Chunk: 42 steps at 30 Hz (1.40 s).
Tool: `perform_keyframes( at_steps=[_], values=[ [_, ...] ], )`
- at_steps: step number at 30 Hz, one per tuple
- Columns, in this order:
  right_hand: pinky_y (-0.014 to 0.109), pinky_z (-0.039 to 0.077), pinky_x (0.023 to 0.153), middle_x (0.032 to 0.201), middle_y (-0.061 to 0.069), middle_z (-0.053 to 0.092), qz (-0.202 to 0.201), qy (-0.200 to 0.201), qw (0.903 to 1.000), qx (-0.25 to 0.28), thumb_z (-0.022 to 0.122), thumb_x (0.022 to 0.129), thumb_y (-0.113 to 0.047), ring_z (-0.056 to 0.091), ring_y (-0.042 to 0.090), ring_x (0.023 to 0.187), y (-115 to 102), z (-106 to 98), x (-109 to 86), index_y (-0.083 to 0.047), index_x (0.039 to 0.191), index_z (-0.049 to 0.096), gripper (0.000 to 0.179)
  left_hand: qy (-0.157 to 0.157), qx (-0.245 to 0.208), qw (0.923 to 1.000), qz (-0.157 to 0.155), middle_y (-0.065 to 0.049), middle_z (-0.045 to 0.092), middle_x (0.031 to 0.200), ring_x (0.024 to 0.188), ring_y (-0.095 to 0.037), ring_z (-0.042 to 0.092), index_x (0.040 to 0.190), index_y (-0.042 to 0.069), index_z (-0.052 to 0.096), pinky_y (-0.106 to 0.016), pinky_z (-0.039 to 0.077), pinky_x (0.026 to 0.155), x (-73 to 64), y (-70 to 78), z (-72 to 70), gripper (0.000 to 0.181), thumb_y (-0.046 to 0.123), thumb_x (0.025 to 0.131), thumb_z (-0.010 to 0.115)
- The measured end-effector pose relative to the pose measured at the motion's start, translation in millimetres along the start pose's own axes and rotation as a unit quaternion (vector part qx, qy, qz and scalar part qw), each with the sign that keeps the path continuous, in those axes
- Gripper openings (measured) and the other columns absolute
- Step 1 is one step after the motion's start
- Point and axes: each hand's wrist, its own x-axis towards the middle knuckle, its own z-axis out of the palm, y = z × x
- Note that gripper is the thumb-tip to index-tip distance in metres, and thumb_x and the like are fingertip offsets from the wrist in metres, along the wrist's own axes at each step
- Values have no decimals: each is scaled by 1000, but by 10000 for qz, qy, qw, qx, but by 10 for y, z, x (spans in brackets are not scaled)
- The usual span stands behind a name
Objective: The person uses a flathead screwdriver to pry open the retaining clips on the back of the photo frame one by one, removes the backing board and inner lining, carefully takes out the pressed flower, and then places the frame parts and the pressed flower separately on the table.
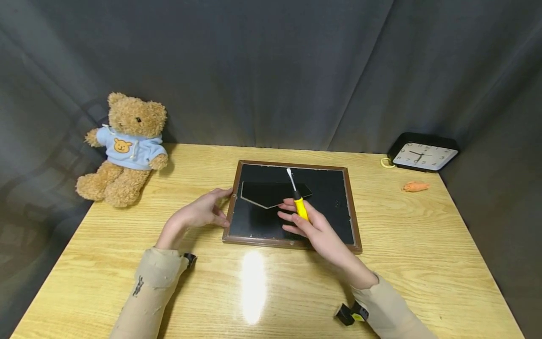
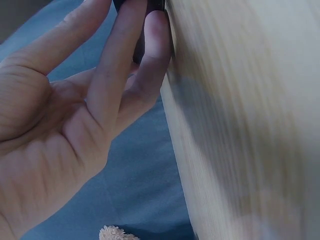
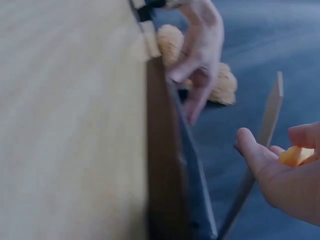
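Observation:
A picture frame [image 1: 354,226] with a brown border lies face down on the table, its black backing up. On the backing a black stand flap [image 1: 271,193] with a pale edge shows; the right wrist view has this flap [image 3: 272,107] tilted up. My left hand [image 1: 203,209] grips the frame's left edge, and its bent fingers [image 2: 155,50] meet the dark border in the left wrist view. Above the backing my right hand [image 1: 317,228] holds a yellow-handled flat screwdriver [image 1: 301,207], tip pointing away. Its other fingers are spread. Only a bit of the handle [image 3: 296,156] shows in the right wrist view.
A teddy bear [image 1: 133,150] in a blue hoodie sits at the back left of the wooden table [image 1: 203,292]. At the back right stand a black clock [image 1: 423,153] and a small orange object [image 1: 416,186]. A dark curtain [image 1: 271,75] hangs behind.

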Motion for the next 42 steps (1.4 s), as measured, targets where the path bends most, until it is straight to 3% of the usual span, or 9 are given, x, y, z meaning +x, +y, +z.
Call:
perform_keyframes(
  at_steps=[5,14,22,28,42],
  values=[
    [38,57,104,160,29,44,-375,294,9988,-75,45,114,-2,50,44,144,-157,-194,5,10,158,33,47,-15,-32,10000,-20,-39,23,164,91,-28,73,163,-14,19,-32,64,80,-23,2,-3,99,-18,84,79],
    [33,56,106,164,25,40,-360,912,9949,248,39,116,-4,46,39,148,-252,-437,13,6,162,29,48,-66,-102,9999,-27,-39,20,166,91,-28,73,163,-14,18,-33,64,81,-30,-18,14,99,-17,85,78],
    [35,58,104,164,24,41,-434,960,9940,289,43,116,-10,57,31,141,-220,-393,21,5,161,31,49,-87,-8,9999,89,-41,21,165,90,-26,73,162,-16,18,-30,64,80,20,-34,36,96,-16,87,78],
    [36,59,102,162,29,40,-514,901,9941,317,41,116,-9,65,20,131,-188,-369,-5,6,161,29,49,-118,-237,9996,-14,-40,16,166,88,-27,73,163,-15,16,-33,66,79,15,-12,41,97,-19,87,76],
    [37,61,99,159,31,43,-557,916,9942,123,42,116,-11,68,22,127,-180,-337,-32,3,162,28,50,-147,-469,9988,-75,-38,7,169,88,-28,73,165,-13,13,-36,66,79,14,-19,43,98,-20,88,75]
  ],
)
